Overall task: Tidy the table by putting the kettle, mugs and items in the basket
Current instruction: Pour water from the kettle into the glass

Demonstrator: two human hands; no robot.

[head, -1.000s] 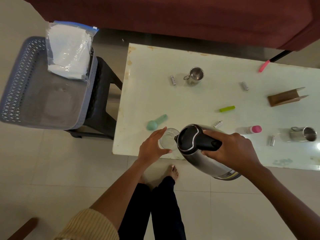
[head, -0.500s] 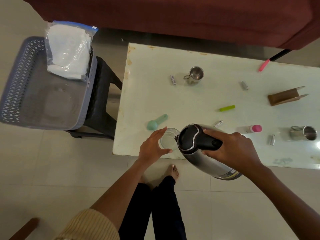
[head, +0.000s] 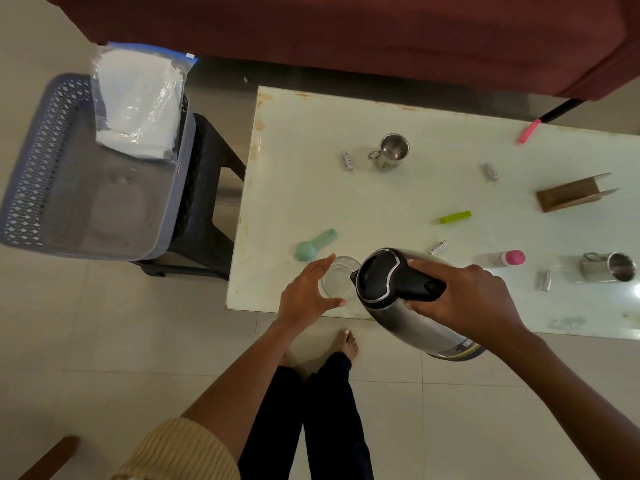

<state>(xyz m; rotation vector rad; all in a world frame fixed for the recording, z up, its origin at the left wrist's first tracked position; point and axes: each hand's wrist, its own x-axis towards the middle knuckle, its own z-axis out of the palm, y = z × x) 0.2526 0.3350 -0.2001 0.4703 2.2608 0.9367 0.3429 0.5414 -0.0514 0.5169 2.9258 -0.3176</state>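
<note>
A steel kettle (head: pixel 412 323) with a black lid is tilted over the near table edge, its spout against a clear glass (head: pixel 337 278). My right hand (head: pixel 464 299) grips the kettle's black handle. My left hand (head: pixel 304 292) holds the glass from the left, fingers curled round its rim. One steel mug (head: pixel 389 155) stands at the table's middle back, another steel mug (head: pixel 609 266) lies at the right. The grey basket (head: pixel 38 174) sits on a dark stool to the left, with a white bag (head: pixel 138 102) leaning inside it.
Scattered on the white table (head: pixel 304 188) are a mint scoop (head: pixel 313 244), several batteries, a green marker (head: pixel 455 217), a pink-capped bottle (head: pixel 507 258), a wooden holder (head: pixel 575 192) and a pink-tipped tool (head: pixel 528 130). A maroon sofa (head: pixel 346 32) runs behind.
</note>
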